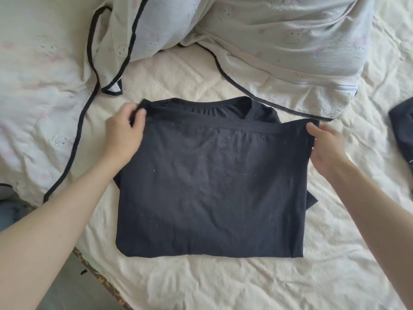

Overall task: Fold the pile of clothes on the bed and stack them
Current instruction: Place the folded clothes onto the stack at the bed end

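— Cream bedding (178, 74) covered the bed, quilted and creased, and at the far left a pale duvet (40, 86) with faint pink prints lay rumpled, its black piping (73, 139) trailing down toward the bed's edge. Did you see that from where you stood?

— I did. Below that corner a strip of grey floor (73, 287) showed past the mattress edge. What were the hands doing?

— The left hand (125, 133) sat at the far left corner of the black shirt (210, 186), fingers curled over the edge and pinching the fabric there. The forearm came in from the lower left.

— And the shirt itself?

— It lay flat in the middle of the bed, folded over on itself into a rough rectangle, the ribbed hem (234, 125) drawn up across the top and the neckline (201, 106) peeking out behind it. Specks of lint dotted the cloth. A bit of the layer beneath stuck out at the right side.

— What was behind it?

— A big bundle of pale printed bedding (279, 41), also piped in black, heaped along the far side, its edge lying just beyond the shirt's collar.

— And the right side?

— The right hand (324, 146) held the far right corner of the folded layer, thumb on top and fingers tucked under the edge, pinching it. Well apart from it, at the right border, another dark garment (402, 130) lay partly out of sight; I could not tell what it was.
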